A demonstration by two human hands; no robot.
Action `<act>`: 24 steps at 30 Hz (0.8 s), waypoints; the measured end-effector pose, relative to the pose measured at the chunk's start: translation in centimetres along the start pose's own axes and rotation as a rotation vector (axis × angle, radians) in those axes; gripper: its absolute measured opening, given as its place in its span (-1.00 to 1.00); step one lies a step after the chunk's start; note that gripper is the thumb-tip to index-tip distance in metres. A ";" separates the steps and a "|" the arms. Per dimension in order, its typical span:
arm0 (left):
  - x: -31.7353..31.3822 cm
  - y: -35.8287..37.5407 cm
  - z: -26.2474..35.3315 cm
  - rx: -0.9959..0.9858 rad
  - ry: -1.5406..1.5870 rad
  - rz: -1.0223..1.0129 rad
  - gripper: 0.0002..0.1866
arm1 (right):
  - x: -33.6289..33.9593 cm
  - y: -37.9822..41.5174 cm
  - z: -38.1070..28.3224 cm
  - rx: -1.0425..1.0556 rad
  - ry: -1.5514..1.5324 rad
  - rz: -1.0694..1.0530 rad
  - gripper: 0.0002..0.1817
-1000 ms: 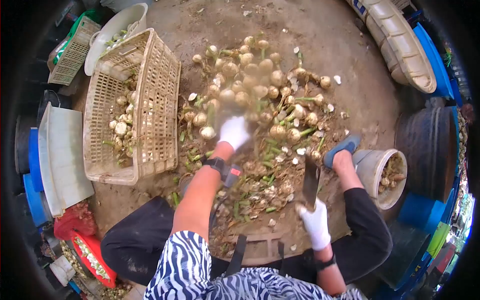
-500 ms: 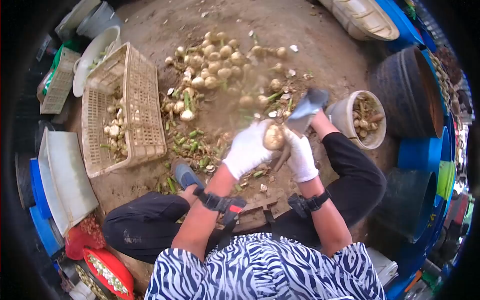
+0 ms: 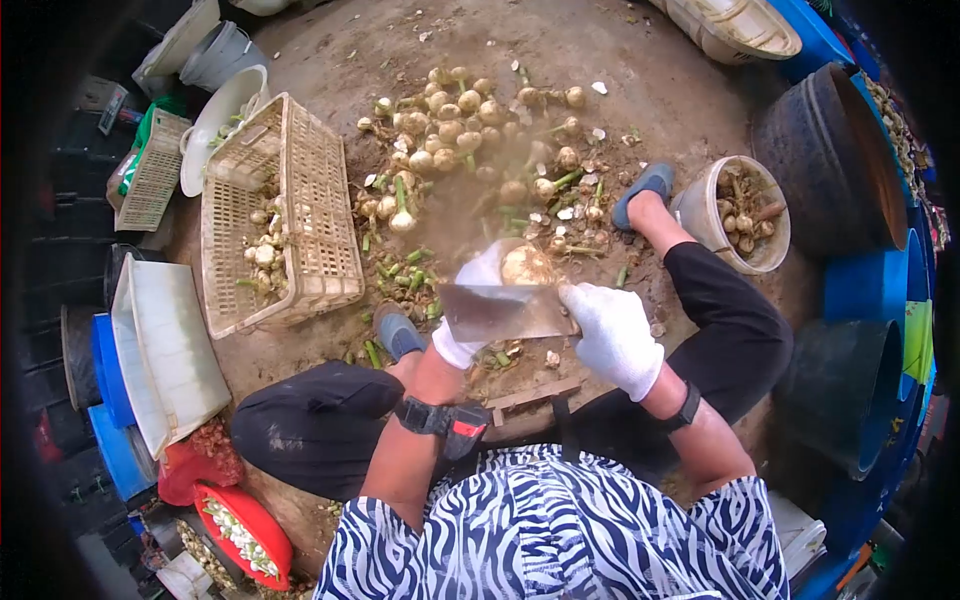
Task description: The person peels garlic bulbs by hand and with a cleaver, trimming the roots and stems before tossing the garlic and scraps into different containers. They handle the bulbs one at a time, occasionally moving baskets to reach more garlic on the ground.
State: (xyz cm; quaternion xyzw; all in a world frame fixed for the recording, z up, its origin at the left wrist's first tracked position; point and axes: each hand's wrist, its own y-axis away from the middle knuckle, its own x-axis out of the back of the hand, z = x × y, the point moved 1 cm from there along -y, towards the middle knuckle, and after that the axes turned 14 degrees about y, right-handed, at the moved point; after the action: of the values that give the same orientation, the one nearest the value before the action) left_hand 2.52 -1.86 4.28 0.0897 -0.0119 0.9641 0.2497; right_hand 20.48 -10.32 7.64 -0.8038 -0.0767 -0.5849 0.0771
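Note:
My left hand, in a white glove, is closed on a large, pale, round bulb that looks like garlic. My right hand, gloved too, grips a cleaver; its handle is hidden in the fist. The broad blade points left, close below the bulb, and covers part of my left hand and wrist. Beyond my hands, a heap of similar bulbs lies on the dirt ground, some with green stems. Cut green stem pieces are scattered left of my hands.
A tipped plastic crate with bulbs inside stands left. At right is a white bucket of bulbs and stems, with a dark barrel behind it. A red basin of pale pieces sits lower left. My feet flank the work area.
The cleaver has swung from upright beyond the bulb to lying across in front of it, blade leftward. My right hand has come down and nearer; my left still holds the bulb.

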 end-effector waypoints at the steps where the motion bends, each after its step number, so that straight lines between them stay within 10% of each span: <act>1: 0.0 0.3 -0.3 -0.057 -0.071 0.027 -0.42 | 0.1 0.1 -0.3 0.010 0.018 -0.062 -0.58; 19: 2.7 4.7 1.1 -0.034 -0.106 0.073 -0.46 | -5.4 -0.2 -0.6 0.064 -0.009 0.107 -0.77; 24: 6.7 8.4 4.6 0.155 0.135 0.050 -0.26 | -6.5 -1.7 7.6 -0.348 0.123 0.069 -0.71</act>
State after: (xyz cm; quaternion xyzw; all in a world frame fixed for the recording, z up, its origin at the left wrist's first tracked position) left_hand -6.52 -6.29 10.14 0.0434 0.0772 0.9720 0.2179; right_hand 25.24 -7.25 -0.78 -0.7697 0.0581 -0.6345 -0.0388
